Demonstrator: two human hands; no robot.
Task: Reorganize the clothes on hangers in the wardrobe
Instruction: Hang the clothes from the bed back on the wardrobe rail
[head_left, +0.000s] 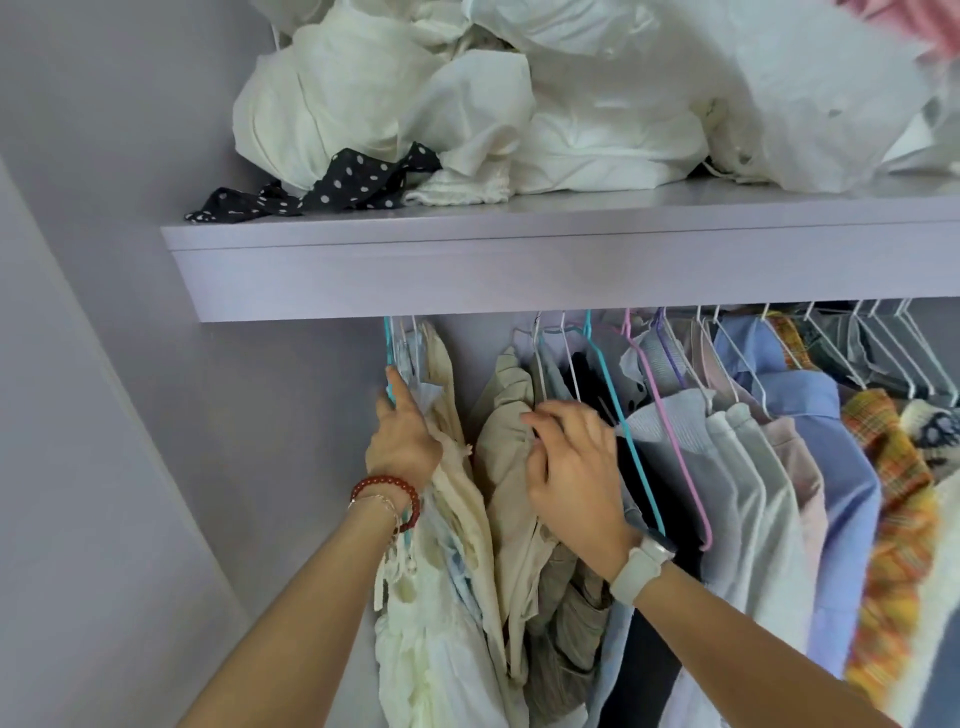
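Below the shelf (519, 275), in the lower middle of the frame, both hands work among the hanging clothes. The left hand (402, 434) sits at the lower left of the row, its fingers closed around the teal hanger (387, 353) at the end of a small cream bunch (447, 519) that hangs apart from the rest. The right hand (571, 467) is just to its right, fingers curled into the beige garment (506, 441), pinching the fabric near its top; a second teal hanger (615, 405) and a pink hanger (670, 441) slope down past its wrist.

Between the two hands a narrow gap opens in the row, and the beige garment hangs on the right edge of that gap. It lies directly under the right hand's fingertips, its long axis running down the frame, while the hanger hooks rise toward the rail, which is hidden behind the shelf's front edge. The right hand is plainly the nearer one to it. Judging by this, the coming move turns on sliding the beige garment sideways along the rail toward the left-hand bunch, or lifting its hook off. Further right, white, pale pink and blue shirts (831, 467) crowd the row.
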